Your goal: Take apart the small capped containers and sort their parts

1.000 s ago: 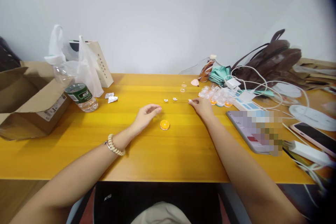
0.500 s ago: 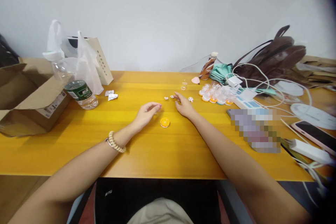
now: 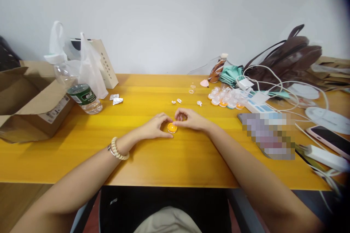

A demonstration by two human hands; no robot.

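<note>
A small round orange case (image 3: 172, 128) with a clear rim lies on the table in front of me. My left hand (image 3: 156, 127) curves around its left side, thumb and forefinger spread apart at its near and far edges; whether they touch it is hard to see. From the right, my right hand (image 3: 191, 119) reaches to the case's upper right edge with curled fingers and thumb close together. Anything pinched there is too small to make out. Beyond my hands lie small white pieces with dark spots (image 3: 179, 101), and another white piece (image 3: 199, 103) to the right.
Several clear cases with coloured bases (image 3: 226, 98) stand at right, near a power strip (image 3: 258, 106), cables, and a pixelated flat object (image 3: 269, 136). A brown drink bottle (image 3: 218, 69) is behind. On the left are a water bottle (image 3: 85, 96), cardboard box (image 3: 41, 105) and foil wrappers (image 3: 117, 101).
My right hand has come back toward me from the white pieces to the orange case. My left hand has moved slightly right and spread its thumb and forefinger around the case.
</note>
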